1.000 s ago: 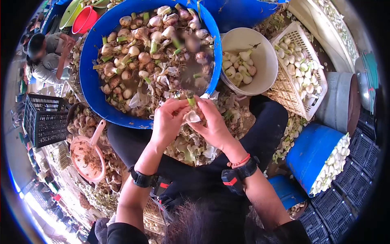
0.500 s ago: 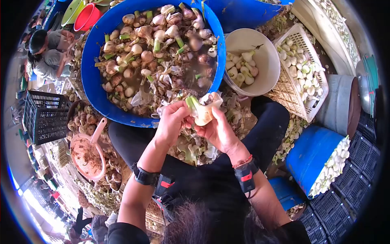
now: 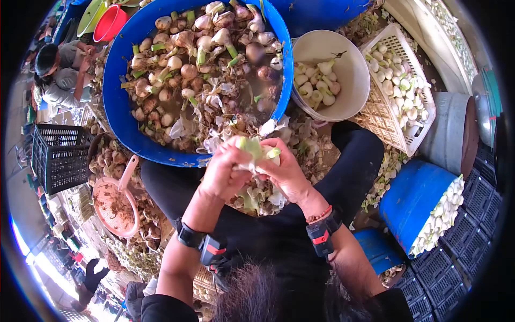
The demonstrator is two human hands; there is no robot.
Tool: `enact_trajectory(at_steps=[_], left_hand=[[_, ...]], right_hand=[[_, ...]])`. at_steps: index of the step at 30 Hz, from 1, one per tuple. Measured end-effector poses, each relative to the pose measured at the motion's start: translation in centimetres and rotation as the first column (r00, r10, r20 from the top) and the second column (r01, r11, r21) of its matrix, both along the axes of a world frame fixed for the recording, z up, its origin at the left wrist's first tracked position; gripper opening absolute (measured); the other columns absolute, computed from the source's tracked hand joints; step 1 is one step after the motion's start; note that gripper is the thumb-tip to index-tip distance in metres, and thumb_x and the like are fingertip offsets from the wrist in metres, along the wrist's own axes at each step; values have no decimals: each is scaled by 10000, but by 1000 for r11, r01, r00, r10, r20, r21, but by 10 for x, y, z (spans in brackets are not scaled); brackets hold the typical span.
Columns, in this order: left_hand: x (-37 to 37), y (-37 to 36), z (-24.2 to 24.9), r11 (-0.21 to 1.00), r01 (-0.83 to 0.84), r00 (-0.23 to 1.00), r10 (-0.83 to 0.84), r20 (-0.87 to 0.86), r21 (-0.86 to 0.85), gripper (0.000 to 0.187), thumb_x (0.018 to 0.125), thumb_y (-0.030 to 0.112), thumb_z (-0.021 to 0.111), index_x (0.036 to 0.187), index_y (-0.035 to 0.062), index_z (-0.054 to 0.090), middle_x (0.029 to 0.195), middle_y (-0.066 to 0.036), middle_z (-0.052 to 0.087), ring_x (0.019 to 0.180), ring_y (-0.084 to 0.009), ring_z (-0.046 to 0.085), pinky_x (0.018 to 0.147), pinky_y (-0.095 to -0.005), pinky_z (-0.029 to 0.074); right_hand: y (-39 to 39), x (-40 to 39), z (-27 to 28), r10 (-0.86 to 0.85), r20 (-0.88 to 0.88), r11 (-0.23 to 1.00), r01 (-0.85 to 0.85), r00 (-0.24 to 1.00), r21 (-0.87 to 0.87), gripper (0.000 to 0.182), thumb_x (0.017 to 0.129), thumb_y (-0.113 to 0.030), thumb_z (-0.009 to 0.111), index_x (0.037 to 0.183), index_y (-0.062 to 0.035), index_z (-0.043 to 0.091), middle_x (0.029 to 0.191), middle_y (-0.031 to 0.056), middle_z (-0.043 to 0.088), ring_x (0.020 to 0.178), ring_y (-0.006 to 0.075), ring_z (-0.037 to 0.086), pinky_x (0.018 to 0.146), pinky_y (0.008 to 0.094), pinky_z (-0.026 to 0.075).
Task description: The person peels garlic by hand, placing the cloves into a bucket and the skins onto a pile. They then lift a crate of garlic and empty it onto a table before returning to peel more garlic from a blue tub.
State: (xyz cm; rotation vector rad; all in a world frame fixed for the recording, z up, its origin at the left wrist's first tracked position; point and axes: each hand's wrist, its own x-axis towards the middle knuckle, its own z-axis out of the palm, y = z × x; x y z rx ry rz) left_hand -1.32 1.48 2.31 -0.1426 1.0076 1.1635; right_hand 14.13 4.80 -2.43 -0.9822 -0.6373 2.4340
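Both my hands meet over my lap, close to the near rim of a blue tub (image 3: 129,140). Between them is a garlic bulb (image 3: 250,148), its pale green stem and white skin showing while its body is mostly covered by fingers. My left hand (image 3: 221,167) is closed around the stem and loose skin. My right hand (image 3: 289,170) grips the bulb from the other side, thumb and fingers pinched on it. Many unpeeled garlic bulbs (image 3: 189,71) with cut stems lie in murky water in the tub. Peeled skins (image 3: 252,196) are heaped below my hands.
A white bucket (image 3: 351,80) with peeled garlic stands right of the tub, beside a tilted cream crate (image 3: 416,139) of bulbs. A pink strainer (image 3: 110,206) sits at left near a black crate (image 3: 56,161). Blue barrel (image 3: 413,198) lies at right. Another person (image 3: 64,75) sits upper left.
My hands have drawn closer together around the garlic bulb, and my left fingers have curled over its stem and skin. The bulb is now more hidden. The view has shifted slightly.
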Motion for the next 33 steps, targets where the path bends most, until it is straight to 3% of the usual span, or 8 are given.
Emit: enact_trajectory(at_steps=[6, 16, 18, 24, 26, 28, 30, 33], left_hand=[[5, 2, -20, 996, -93, 986, 94, -134, 17, 79, 850, 74, 523, 794, 97, 471, 676, 26, 516, 470, -23, 423, 437, -163, 366], [14, -8, -31, 994, 57, 772, 16, -636, 95, 176, 737, 17, 629, 692, 63, 465, 626, 20, 514, 556, -44, 463, 504, -195, 370], [11, -13, -41, 964, 234, 343, -201, -918, -123, 160, 704, 37, 636, 680, 38, 478, 574, -5, 493, 531, -73, 458, 494, -237, 373], [9, -28, -29, 573, 703, 60, -637, -768, -421, 165, 664, 106, 623, 792, 23, 559, 684, -86, 599, 629, -237, 579, 602, -347, 453], [23, -9, -22, 785, 620, -167, 118, -979, -11, 336, 678, 124, 626, 994, 21, 573, 826, -108, 618, 717, -256, 591, 662, -363, 463], [28, -6, -26, 767, 630, 64, 108, -992, 124, 414, 737, 126, 633, 1125, 24, 530, 928, -121, 608, 772, -247, 591, 687, -341, 467], [30, -3, -32, 831, 548, 547, -269, -793, 96, 305, 805, 127, 616, 1081, 16, 547, 869, -112, 613, 732, -198, 579, 663, -306, 463], [24, 1, -24, 732, 681, 409, -384, -828, -3, 172, 826, 131, 615, 957, 21, 600, 776, -92, 603, 659, -153, 544, 626, -280, 453]], right_hand=[[10, 9, 7, 127, -253, 988, -144, 959, -51, 432, 805, -79, 595, 1186, -95, 393, 964, -1, 473, 748, 54, 467, 597, 207, 422], [9, 2, 0, -212, 129, 894, 139, 969, 425, 410, 921, -317, 482, 1126, 35, 534, 992, 74, 601, 864, 107, 561, 773, 242, 453], [13, 3, 3, -218, 130, 837, 117, 967, 534, 404, 927, -283, 449, 1139, 49, 538, 998, 75, 606, 859, 116, 568, 775, 246, 456], [16, 10, -8, -462, -232, 887, 445, 856, -125, 296, 771, -186, 414, 967, -15, 555, 863, 67, 572, 850, 182, 527, 783, 291, 435], [12, 3, -13, -569, -168, 807, 507, 805, -301, 243, 767, -208, 435, 898, -36, 547, 827, 60, 559, 847, 184, 531, 777, 294, 439], [8, 2, -16, -615, -111, 738, 520, 781, -429, 195, 760, -250, 482, 801, -71, 546, 793, 61, 554, 819, 192, 548, 775, 305, 450], [10, -3, -16, -637, -22, 723, 588, 771, -363, 184, 769, -252, 467, 802, -90, 548, 762, 54, 562, 748, 192, 567, 719, 315, 467], [20, 15, -37, -638, 129, 679, 633, 759, -371, 168, 774, -258, 458, 789, -113, 543, 725, 42, 570, 690, 189, 576, 660, 313, 479]])
